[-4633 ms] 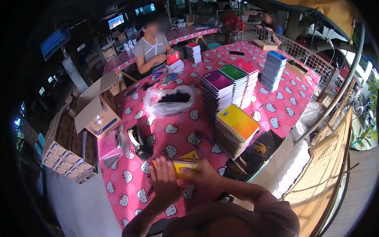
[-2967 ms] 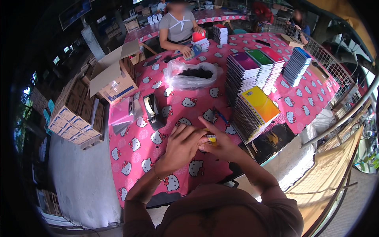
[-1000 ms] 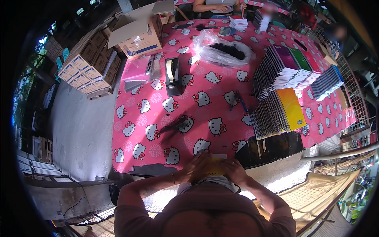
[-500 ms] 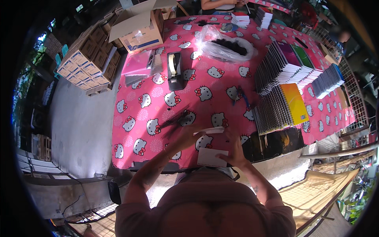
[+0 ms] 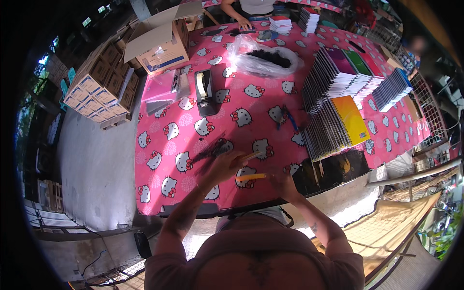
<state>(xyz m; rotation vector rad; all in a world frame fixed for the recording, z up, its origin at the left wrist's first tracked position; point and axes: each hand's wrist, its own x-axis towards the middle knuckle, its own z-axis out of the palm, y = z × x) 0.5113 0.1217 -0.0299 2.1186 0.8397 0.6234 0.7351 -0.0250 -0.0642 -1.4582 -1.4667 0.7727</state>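
My left hand (image 5: 226, 165) is closed on a thin block of pages (image 5: 249, 157), seen nearly edge-on above the table. Just below it, a thin yellow-edged block of pages (image 5: 251, 177) reaches toward my right hand (image 5: 282, 185). The fingers of that hand are blurred but seem closed on its right end. Loose black binding coils (image 5: 212, 150) lie on the table beyond my left hand. Pliers with blue handles (image 5: 291, 118) rest farther off, left of a stack of yellow spiral notebooks (image 5: 355, 122).
Purple, green and red spiral notebooks (image 5: 356, 65) stand stacked at the right. A tape dispenser (image 5: 205, 92), plastic covers (image 5: 162, 89) and a plastic bag of black coils (image 5: 266, 58) lie across the pink table. An open carton (image 5: 162, 50) stands far left; another person's hand (image 5: 245, 23) is at the far edge.
The white punched sheets under my right hand have lifted and turned edge-on, showing yellow. My left hand's pages have tilted. At the far edge, the other person's hand has come down to the table.
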